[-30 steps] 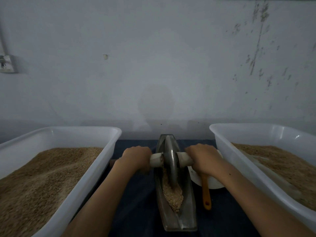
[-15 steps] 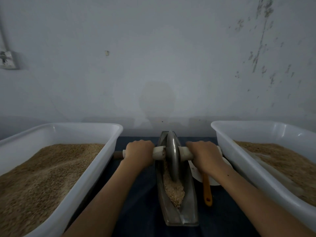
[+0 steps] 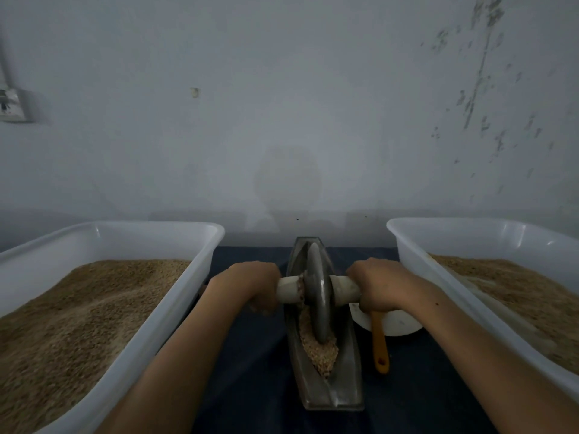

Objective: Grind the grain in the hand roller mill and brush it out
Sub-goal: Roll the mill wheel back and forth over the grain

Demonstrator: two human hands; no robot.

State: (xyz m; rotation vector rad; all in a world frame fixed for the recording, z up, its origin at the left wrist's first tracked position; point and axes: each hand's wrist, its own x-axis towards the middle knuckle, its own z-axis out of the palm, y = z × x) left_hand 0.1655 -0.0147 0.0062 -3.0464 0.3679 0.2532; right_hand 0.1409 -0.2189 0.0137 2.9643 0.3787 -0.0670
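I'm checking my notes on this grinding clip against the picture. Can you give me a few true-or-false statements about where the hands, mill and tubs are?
1. Both hands hold the roller's axle, the left hand on one side of the metal wheel and the right hand on the other. True.
2. The trough is empty. False: crushed grain lies in it at the wheel's near side.
3. Only the left tub holds grain. False: the right tub holds grain too.
4. An orange handle lies right of the trough. True.
5. The right hand grips the orange handle. False: it grips the axle.
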